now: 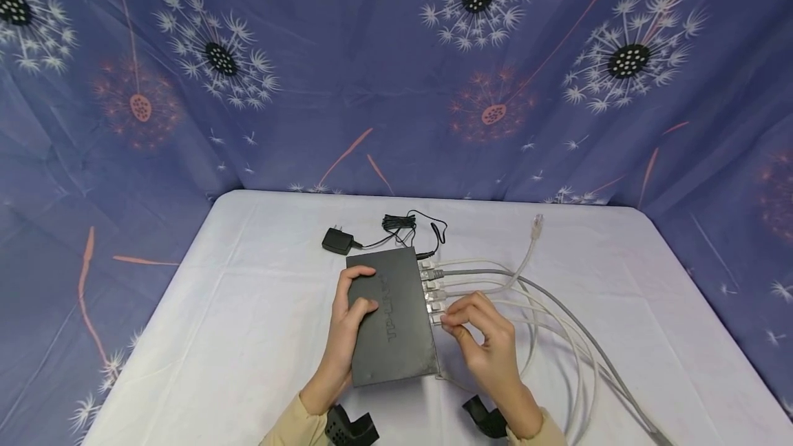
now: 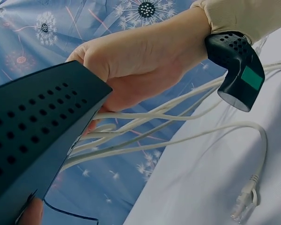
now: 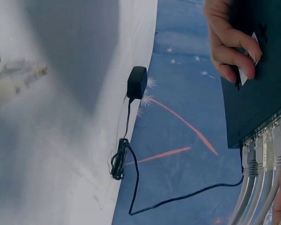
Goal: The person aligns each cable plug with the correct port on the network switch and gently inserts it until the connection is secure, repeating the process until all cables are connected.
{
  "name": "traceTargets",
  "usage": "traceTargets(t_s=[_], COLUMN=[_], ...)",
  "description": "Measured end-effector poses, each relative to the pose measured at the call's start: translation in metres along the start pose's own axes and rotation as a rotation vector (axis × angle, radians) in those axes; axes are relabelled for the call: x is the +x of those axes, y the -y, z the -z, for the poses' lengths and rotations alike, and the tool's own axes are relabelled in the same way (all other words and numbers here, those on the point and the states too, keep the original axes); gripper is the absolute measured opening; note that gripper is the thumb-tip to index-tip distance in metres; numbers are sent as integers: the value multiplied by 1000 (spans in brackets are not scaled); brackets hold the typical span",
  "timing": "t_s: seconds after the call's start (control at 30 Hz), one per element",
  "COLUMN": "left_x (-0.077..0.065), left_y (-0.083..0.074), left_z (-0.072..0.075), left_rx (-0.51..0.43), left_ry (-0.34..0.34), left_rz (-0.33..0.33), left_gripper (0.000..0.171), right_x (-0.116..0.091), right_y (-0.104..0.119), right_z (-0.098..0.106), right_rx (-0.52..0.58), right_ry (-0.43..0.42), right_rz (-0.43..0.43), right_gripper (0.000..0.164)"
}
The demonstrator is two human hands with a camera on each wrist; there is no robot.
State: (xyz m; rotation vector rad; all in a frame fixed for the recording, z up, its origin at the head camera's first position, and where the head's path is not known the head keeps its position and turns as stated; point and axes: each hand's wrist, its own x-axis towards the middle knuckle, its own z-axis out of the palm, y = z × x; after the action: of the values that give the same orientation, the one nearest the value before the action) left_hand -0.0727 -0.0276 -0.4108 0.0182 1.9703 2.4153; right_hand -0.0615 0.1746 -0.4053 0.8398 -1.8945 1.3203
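Note:
A dark network switch (image 1: pixel 396 343) is tilted above the white table, its row of ports facing right. My left hand (image 1: pixel 337 343) grips its left side, thumb and index finger over the top. In the right wrist view several fingers (image 3: pixel 232 56) of that hand press the underside, over a white label. Several network cable plugs (image 3: pixel 268 145) sit side by side in the ports. My right hand (image 1: pixel 492 346) pinches the network cable plug (image 1: pixel 436 319) in the row nearest me, thumb against index finger. How deep that plug sits cannot be seen.
A black power adapter (image 1: pixel 338 241) lies behind the switch, its cord bundle (image 1: pixel 398 223) beside it, leading to the switch. Grey and white cables (image 1: pixel 576 315) curve across the table's right side. One loose cable end (image 1: pixel 537 227) points toward the back. A patterned blue curtain (image 1: pixel 372 88) hangs behind.

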Motion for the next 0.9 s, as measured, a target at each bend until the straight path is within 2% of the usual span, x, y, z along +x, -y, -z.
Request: traceTargets(t_s=[0.1,0.2,0.33,0.43,0.57,0.77,0.83,0.9], left_x=[0,1,2,4,5,8,8,9], left_y=[-1,-1,0,2,6,12,13,14], left_z=[-1,-1,-2,-2,-3,-6,-7,-8], left_rx=[-21,-46,-103,-136,-156,-175,-176,-180], left_ry=[-3,-5,5,12,11,8,3,-1], left_rz=[-6,-8,0,5,7,13,14,17], left_gripper=[46,46,45,45,46,46,46,47], right_x=[2,3,0,-4,-7,-7,-9,-11], right_y=[0,-1,-3,-4,-4,2,4,7], right_z=[0,1,2,2,3,6,8,10], right_rx=[-12,-30,-67,-110,-151,-153,-134,-107], right_ry=[0,1,5,3,-14,-77,-85,-76], right_rz=[5,0,-38,-77,-98,-90,-114,-175], right_gripper=[9,16,30,33,31,16,15,18])
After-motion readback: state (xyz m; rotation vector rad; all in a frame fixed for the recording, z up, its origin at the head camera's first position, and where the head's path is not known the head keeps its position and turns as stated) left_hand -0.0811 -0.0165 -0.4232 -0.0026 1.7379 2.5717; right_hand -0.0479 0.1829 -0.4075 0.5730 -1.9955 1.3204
